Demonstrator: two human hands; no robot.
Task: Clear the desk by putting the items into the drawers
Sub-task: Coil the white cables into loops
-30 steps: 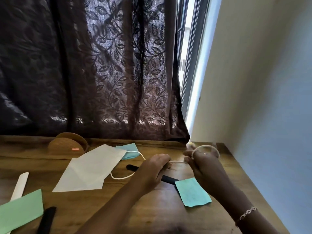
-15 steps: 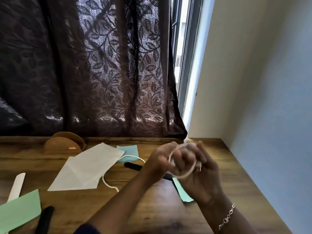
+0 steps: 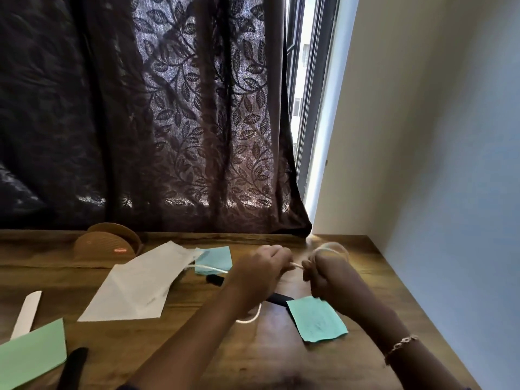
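Centrally, just below mid-frame, a white cord (image 3: pixel 297 266) runs straight across the short gap between both hands, above the wooden desk (image 3: pixel 253 356). Its blurred loop arcs over the top of the right hand (image 3: pixel 327 275), and a slack end hangs below the left hand (image 3: pixel 260 274). Both hands are curled into fists gripping the cord, backs toward the camera, forearms reaching up from the lower edge. A teal note (image 3: pixel 316 319) lies just below the right hand, touching a black pen (image 3: pixel 277 298).
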